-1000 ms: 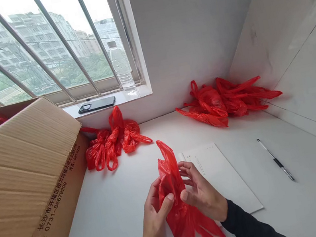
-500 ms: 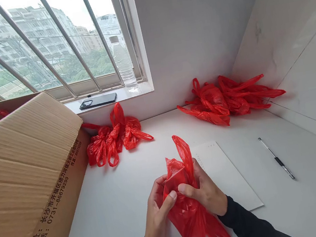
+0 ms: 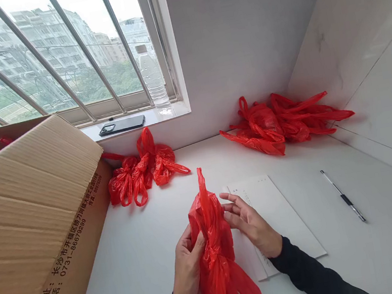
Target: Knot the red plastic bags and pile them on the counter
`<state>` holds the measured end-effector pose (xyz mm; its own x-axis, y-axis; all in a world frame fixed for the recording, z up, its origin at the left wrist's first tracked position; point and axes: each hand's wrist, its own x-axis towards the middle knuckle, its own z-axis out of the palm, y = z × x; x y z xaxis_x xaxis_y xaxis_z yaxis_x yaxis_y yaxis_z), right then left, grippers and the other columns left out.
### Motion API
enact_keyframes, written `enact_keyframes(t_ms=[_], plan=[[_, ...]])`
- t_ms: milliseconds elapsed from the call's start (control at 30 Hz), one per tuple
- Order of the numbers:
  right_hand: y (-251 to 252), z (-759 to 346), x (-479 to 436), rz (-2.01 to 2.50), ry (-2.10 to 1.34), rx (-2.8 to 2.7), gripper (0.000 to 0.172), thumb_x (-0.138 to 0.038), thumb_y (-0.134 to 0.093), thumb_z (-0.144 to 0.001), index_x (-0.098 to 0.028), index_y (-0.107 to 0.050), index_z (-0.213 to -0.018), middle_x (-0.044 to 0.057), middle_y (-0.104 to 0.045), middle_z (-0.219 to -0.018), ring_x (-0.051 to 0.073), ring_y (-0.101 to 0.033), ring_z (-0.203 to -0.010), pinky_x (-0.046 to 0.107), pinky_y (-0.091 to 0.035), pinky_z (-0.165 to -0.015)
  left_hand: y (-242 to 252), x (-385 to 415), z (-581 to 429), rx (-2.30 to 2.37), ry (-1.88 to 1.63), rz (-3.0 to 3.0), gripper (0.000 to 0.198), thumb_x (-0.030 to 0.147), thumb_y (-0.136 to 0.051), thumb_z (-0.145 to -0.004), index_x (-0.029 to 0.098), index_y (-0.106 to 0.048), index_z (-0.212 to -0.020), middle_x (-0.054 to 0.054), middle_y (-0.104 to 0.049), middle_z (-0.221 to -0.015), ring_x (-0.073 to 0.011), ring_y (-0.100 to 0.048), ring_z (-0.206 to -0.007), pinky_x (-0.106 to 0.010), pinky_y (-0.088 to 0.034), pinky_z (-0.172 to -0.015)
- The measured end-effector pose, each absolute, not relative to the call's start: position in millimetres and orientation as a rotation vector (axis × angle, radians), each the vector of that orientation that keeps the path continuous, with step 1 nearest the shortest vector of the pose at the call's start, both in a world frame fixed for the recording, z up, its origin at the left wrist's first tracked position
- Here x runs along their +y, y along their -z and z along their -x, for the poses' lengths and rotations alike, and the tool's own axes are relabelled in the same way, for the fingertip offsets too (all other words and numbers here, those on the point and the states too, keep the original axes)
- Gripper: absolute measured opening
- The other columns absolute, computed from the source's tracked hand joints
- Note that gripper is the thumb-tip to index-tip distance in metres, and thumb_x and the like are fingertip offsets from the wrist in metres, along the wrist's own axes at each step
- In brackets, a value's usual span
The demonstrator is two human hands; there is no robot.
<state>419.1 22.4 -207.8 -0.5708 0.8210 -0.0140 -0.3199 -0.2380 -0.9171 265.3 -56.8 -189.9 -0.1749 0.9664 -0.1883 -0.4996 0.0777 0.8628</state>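
Note:
A red plastic bag [image 3: 216, 259], gathered at its middle with one handle loop standing up and another hanging low, is held over the white table [image 3: 135, 277]. My left hand [image 3: 188, 263] grips it from the left, thumb on the front and the other fingers behind. At the bag's right edge is my right hand [image 3: 249, 223], its fingers apart and the tips close to or touching the plastic. Whatever the bag contains is hidden. Beneath and beyond my right hand lies a paper pad [image 3: 286, 222] with handwriting, partly covered by the hand.
A cardboard box [image 3: 37, 208] with red plastic inside stands at the left. Several knotted red bags [image 3: 143, 168] lie beside it, and more red bags [image 3: 268, 127] lie against the wall. A pen [image 3: 343, 196] is at the right. The windowsill holds a phone [image 3: 122, 124] and bottle [image 3: 154, 81].
The bag has turned and shifted left, so its gathered middle now faces me. My right hand has loosened from it and opened at its right side; the left still grips.

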Motion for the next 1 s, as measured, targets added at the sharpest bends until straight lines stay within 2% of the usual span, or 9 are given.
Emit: enact_keyframes(t_ms=[133,267,367,600,733,800,900,1000], plan=[[209.0,-419.0,25.2,0.608,-1.932,-1.169,0.033,-0.037,-0.07,-0.085,-0.022,-0.058,-0.112,0.006,-0.07,-0.097,0.019,-0.068,-0.085,0.036,-0.051,-0.081,193.0,-54.6,-263.3,1.036,-1.385,-0.69,0.045,0.03,-0.079,-0.075,0.019,-0.066,-0.117,-0.005,-0.074,-0.092,-0.022,-0.067,-0.085,-0.027,-0.05,-0.07],[210.9,-418.8,25.3,0.65,-1.912,-1.048,0.028,-0.035,-0.072,-0.084,-0.021,-0.06,-0.105,0.005,-0.07,-0.095,0.018,-0.067,-0.083,0.029,-0.051,-0.069,198.1,-55.8,-267.1,1.046,-1.292,-0.579,0.027,0.04,-0.077,-0.076,0.017,-0.071,-0.089,-0.002,-0.07,-0.074,-0.0157,-0.062,-0.064,-0.024,-0.047,-0.058],[213.1,-418.9,25.2,0.689,-1.894,-0.996,0.029,-0.037,-0.072,-0.084,-0.022,-0.06,-0.106,0.004,-0.07,-0.096,0.017,-0.066,-0.081,0.027,-0.05,-0.065,199.8,-55.6,-269.3,1.076,-1.275,-0.525,0.033,0.047,-0.078,-0.073,0.016,-0.069,-0.076,-0.001,-0.067,-0.067,-0.0145,-0.06,-0.06,-0.023,-0.047,-0.057],[212.6,-418.0,24.6,0.685,-1.937,-1.027,0.035,-0.04,-0.068,-0.087,-0.024,-0.057,-0.115,0.002,-0.067,-0.091,0.015,-0.064,-0.079,0.029,-0.049,-0.069,197.6,-54.0,-267.3,1.012,-1.321,-0.618,0.034,0.04,-0.077,-0.076,0.018,-0.072,-0.101,-0.005,-0.072,-0.083,-0.0212,-0.066,-0.076,-0.028,-0.05,-0.068],[210.9,-419.2,25.7,0.64,-1.944,-1.106,0.037,-0.038,-0.071,-0.085,-0.022,-0.059,-0.116,0.004,-0.069,-0.097,0.017,-0.064,-0.084,0.032,-0.049,-0.074,196.8,-56.6,-268.8,0.998,-1.321,-0.633,0.037,0.044,-0.072,-0.081,0.019,-0.071,-0.108,-0.006,-0.073,-0.088,-0.0215,-0.066,-0.081,-0.027,-0.05,-0.069],[209.8,-420.0,26.1,0.643,-1.914,-1.113,0.032,-0.037,-0.073,-0.083,-0.021,-0.061,-0.109,0.005,-0.07,-0.098,0.017,-0.064,-0.083,0.031,-0.049,-0.074,198.0,-56.9,-269.6,1.018,-1.3,-0.653,0.036,0.045,-0.069,-0.083,0.019,-0.071,-0.107,-0.006,-0.072,-0.086,-0.0201,-0.065,-0.079,-0.026,-0.048,-0.065],[208.2,-420.3,26.0,0.67,-1.888,-1.059,0.028,-0.038,-0.072,-0.084,-0.021,-0.061,-0.104,0.004,-0.07,-0.097,0.015,-0.064,-0.077,0.028,-0.049,-0.068,200.8,-55.7,-270.3,1.078,-1.263,-0.644,0.032,0.047,-0.069,-0.083,0.017,-0.073,-0.094,-0.004,-0.071,-0.078,-0.0179,-0.064,-0.071,-0.025,-0.046,-0.061],[207.5,-419.2,24.9,0.698,-1.889,-1.019,0.026,-0.04,-0.07,-0.085,-0.022,-0.06,-0.101,0.002,-0.069,-0.093,0.013,-0.062,-0.072,0.026,-0.048,-0.063,202.5,-54.3,-270.3,1.083,-1.272,-0.602,0.036,0.051,-0.069,-0.082,0.016,-0.072,-0.087,-0.002,-0.07,-0.07,-0.0175,-0.063,-0.066,-0.027,-0.047,-0.062]])
